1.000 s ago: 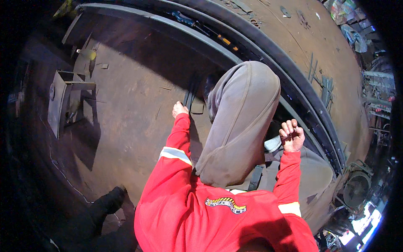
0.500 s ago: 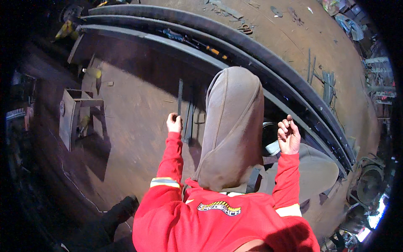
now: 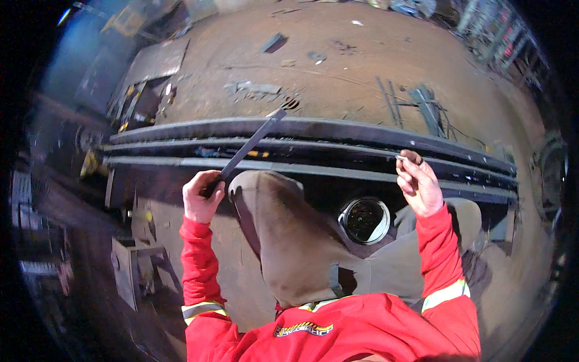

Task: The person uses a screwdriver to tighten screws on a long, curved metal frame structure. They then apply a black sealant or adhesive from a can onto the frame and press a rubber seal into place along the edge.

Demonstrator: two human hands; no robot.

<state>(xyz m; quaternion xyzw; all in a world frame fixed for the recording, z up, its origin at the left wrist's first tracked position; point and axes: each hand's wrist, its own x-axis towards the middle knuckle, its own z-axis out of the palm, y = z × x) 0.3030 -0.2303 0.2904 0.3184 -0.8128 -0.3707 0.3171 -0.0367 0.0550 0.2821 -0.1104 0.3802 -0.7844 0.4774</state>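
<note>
- left hand [image 3: 203, 198] has fingers curled round a flat grey metal strip [image 3: 250, 146]
- right hand [image 3: 420, 188] pinching a small pale stick [image 3: 400, 157]
- strip's lifted now, was down low earlier

Red, rust-brown and greys around a dark long beam [image 3: 362, 131] edged in paler grey lines.
Slanting across the beam is a plain grey metal strip [image 3: 250, 145]; before its right half shows a small whitish piece [image 3: 400, 157]. Blue and orange-yellow tools [image 3: 259, 154] lie within it. On its near side: a solid red shirt [image 3: 380, 320], silvery sleeve bands [image 3: 445, 295] edged yellow-green, a chest badge [image 3: 303, 329] with yellow-and-black diagonal stripes, grey-brown trousers [image 3: 301, 241], and a round container [image 3: 380, 231], black and speckled inside with a pale, silvery rim. Beyond the beam, rusty brown floor [image 3: 338, 72] carries blue-grey flat bars [image 3: 428, 111].
</note>
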